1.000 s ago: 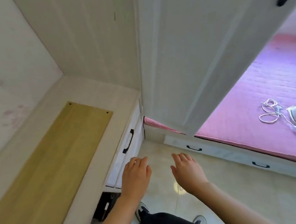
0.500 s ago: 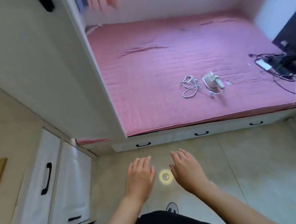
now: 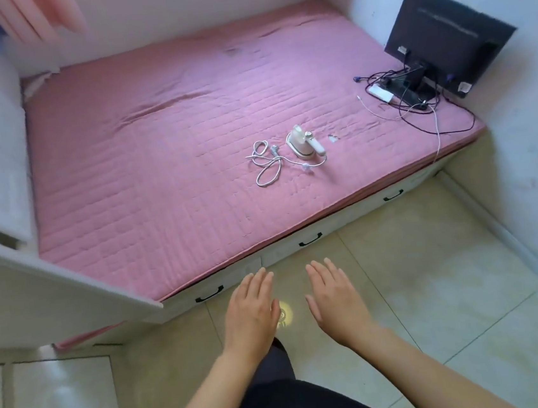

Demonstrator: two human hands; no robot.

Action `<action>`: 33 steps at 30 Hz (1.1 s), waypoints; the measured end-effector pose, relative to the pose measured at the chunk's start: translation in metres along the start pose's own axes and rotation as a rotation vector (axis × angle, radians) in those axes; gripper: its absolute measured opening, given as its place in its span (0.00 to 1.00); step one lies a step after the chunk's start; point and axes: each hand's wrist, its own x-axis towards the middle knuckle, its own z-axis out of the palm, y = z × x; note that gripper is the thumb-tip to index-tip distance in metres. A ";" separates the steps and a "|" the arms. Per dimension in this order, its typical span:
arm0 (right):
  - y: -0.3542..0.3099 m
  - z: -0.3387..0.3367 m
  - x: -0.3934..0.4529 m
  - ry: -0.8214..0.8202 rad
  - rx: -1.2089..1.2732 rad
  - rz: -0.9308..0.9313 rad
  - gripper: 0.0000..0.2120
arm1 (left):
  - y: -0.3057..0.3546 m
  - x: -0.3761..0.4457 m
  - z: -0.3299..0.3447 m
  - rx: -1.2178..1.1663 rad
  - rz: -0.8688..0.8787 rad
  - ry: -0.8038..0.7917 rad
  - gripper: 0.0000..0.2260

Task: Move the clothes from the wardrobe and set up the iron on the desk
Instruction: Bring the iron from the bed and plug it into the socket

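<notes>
A small white iron [image 3: 304, 145] lies on the pink mattress [image 3: 157, 169], its white cord [image 3: 266, 164] coiled to its left. My left hand [image 3: 251, 315] and my right hand [image 3: 336, 299] hover side by side over the tiled floor in front of the bed, palms down, fingers straight, holding nothing. Both hands are well short of the iron. Pink fabric [image 3: 52, 17] hangs at the top left. The open white wardrobe door [image 3: 36, 281] juts in from the left.
A black monitor [image 3: 446, 39] leans on the wall at the bed's far right corner, with tangled cables [image 3: 416, 98] around it. White drawers with black handles [image 3: 309, 241] run under the bed. White cabinet fronts [image 3: 59, 405] sit at the lower left. Beige floor tiles [image 3: 435, 286] spread to the right.
The view has swung right, from the wardrobe and wooden desk top to the bed. The iron and the monitor are now fully in view. Both hands stay open and level.
</notes>
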 end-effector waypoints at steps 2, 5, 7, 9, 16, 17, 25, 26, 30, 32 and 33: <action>0.007 -0.002 0.022 0.000 -0.003 0.018 0.28 | -0.006 0.024 0.004 -0.003 0.011 -0.024 0.23; 0.016 -0.007 0.062 0.017 -0.004 0.043 0.28 | -0.022 0.068 0.008 0.002 0.029 -0.074 0.23; 0.022 -0.011 0.089 0.023 0.004 0.058 0.27 | -0.034 0.099 0.007 0.000 0.021 -0.108 0.23; 0.026 -0.016 0.116 0.019 0.011 0.064 0.26 | -0.045 0.128 0.002 -0.006 0.009 -0.137 0.22; 0.044 -0.030 0.203 0.025 0.045 0.075 0.24 | -0.084 0.224 -0.008 -0.039 -0.026 -0.158 0.20; 0.048 -0.031 0.213 0.018 0.052 0.078 0.24 | -0.087 0.234 -0.010 -0.046 -0.042 -0.170 0.19; 0.093 -0.035 0.299 -0.057 0.077 0.063 0.21 | -0.106 0.316 0.004 -0.135 -0.227 -0.269 0.20; 0.100 -0.035 0.310 -0.069 0.073 0.053 0.21 | -0.107 0.326 0.006 -0.144 -0.258 -0.286 0.20; 0.132 -0.037 0.358 -0.147 0.073 -0.012 0.20 | -0.104 0.373 0.016 -0.179 -0.384 -0.349 0.21; 0.150 -0.040 0.384 -0.182 0.064 -0.055 0.20 | -0.100 0.395 0.024 -0.230 -0.473 -0.373 0.21; 0.160 -0.041 0.397 -0.187 0.060 -0.073 0.19 | -0.098 0.406 0.028 -0.268 -0.521 -0.375 0.21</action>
